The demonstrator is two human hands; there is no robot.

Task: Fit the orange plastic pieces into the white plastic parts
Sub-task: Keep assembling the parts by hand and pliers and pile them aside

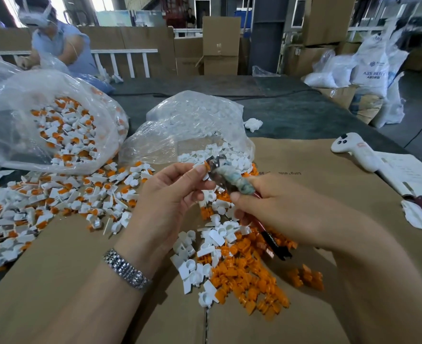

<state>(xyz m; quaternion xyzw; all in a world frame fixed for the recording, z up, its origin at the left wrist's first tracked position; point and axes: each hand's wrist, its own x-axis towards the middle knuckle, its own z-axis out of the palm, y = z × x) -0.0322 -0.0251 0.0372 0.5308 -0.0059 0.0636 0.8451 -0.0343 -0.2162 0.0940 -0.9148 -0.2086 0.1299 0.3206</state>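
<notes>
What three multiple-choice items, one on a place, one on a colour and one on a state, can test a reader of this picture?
1. Where does the white controller lie?
A. on the cardboard, to the right
B. inside the left bag
C. in the left hand

2. What colour are the loose pieces heaped under the right hand?
A. blue
B. orange
C. green

3. What does the right hand hold?
A. nothing
B. a plastic bag
C. a tool with a wrapped handle

Key: 1 A, it rests on the cardboard near the right edge. 2 B, the heap is orange. 3 C, its fingers curl round the wrapped tool, whose tip meets the left hand.
</notes>
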